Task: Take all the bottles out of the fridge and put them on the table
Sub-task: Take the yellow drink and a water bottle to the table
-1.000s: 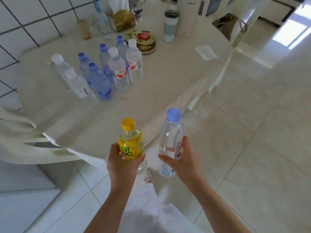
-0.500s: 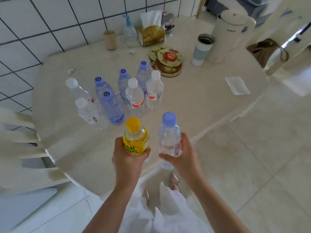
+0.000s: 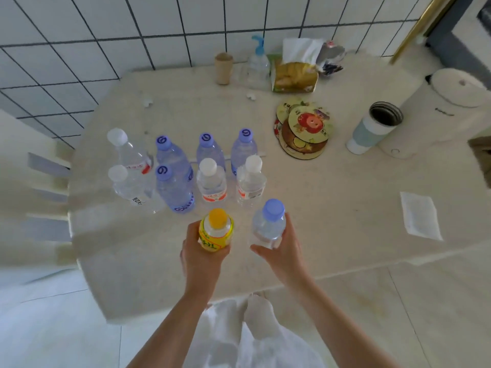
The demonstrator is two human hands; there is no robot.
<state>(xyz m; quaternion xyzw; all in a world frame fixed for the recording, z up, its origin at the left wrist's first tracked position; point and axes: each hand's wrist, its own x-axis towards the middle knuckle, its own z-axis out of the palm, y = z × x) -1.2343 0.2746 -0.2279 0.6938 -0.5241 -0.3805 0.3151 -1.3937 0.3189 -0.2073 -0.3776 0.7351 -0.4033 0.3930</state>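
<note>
Both hands are out over the near part of the desk (image 3: 332,197) right now. My left hand (image 3: 203,257) grips the yellow bottle (image 3: 216,232), fingers curled round its labelled body, orange cap pointing up at the camera. My right hand (image 3: 283,252) holds the clear bottle with the blue cap (image 3: 269,224), thumb and fingers wrapped round its lower half. The two bottles sit side by side, a small gap between them; I cannot tell whether either base is touching the desk.

Just beyond them stands the group of eight water bottles (image 3: 183,168), all upright on the desk in two rough rows. Back row: one white cap at the left, then three blue caps. Front row: a white cap, a blue cap, then two white caps with red-marked labels. The yellow bottle is just in front of the front row.

Further right, a stack of round coasters (image 3: 304,128) with cartoon prints, an open tumbler (image 3: 374,127) and a white kettle (image 3: 438,107). Against the tiled wall, a pump bottle (image 3: 257,65) and a tissue box (image 3: 295,73). A white paper slip (image 3: 419,215) lies flat near the right edge.
</note>
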